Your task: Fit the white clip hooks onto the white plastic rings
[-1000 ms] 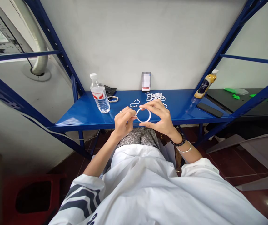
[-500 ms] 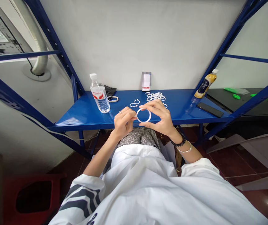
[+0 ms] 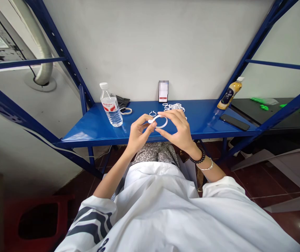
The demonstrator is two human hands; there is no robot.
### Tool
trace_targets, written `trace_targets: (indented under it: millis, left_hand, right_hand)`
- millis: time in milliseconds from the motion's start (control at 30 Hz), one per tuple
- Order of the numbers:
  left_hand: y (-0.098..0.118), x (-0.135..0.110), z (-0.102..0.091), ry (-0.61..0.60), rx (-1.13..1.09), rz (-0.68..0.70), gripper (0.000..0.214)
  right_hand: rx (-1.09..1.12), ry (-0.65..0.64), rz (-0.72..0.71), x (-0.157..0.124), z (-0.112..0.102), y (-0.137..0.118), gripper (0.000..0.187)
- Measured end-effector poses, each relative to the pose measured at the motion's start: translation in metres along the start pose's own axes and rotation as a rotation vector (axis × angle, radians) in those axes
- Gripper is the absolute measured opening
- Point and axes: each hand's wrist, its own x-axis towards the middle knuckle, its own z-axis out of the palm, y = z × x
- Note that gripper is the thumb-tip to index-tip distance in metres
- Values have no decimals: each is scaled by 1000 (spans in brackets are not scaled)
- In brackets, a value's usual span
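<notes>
Above the front edge of the blue table [image 3: 92, 127], both hands hold one white plastic ring [image 3: 166, 122]. My left hand [image 3: 138, 134] pinches a small tab at the ring's left side between thumb and fingers. On the other side, my right hand [image 3: 179, 128] has its thumb at the lower edge and its fingertips at the upper edge. The ring is tilted, and fingers cover part of it. Just beyond lies a loose open white ring [image 3: 152, 113]. A pile of several similar rings [image 3: 175, 106] is partly hidden behind my right hand.
At the left stand a water bottle [image 3: 111, 110] and a black pouch [image 3: 122, 101]. A phone [image 3: 163, 91] leans upright on the wall. To the right are a yellow drink bottle [image 3: 230, 93] and a dark flat phone [image 3: 234, 122]. Blue frame posts rise on both sides.
The held ring has risen slightly and turned from facing me to a tilt. My left hand has rolled, its thumb now showing over the tab. My right hand has shifted slightly upward.
</notes>
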Motion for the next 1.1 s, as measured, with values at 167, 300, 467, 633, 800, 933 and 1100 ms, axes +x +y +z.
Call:
trace_targets:
  millis: [167, 300, 467, 633, 800, 933, 1100]
  left_hand:
    - [3, 4, -7, -187, -175, -305, 33]
    - [6, 4, -7, -300, -427, -504, 37]
    - [9, 4, -5, -303, -584, -590, 38]
    - [10, 1, 1, -251, -701, -579, 40]
    - [12, -2, 5, -171, -709, -578, 42]
    - [14, -3, 5, -89, -742, -494, 46]
    - [13, -2, 1, -145, -649, -447, 43]
  right_hand:
    - [431, -204, 360, 3, -3, 8, 25]
    - [931, -473, 573, 3, -1, 20, 36]
    - [1202, -521, 721, -1, 7, 29, 37]
    - [1448, -462, 852, -7, 22, 20, 43]
    - [1653, -339, 821, -10, 32, 9, 42]
    - [1746, -268, 737, -7, 29, 4, 47]
    - [1458, -332, 733, -4, 24, 6, 53]
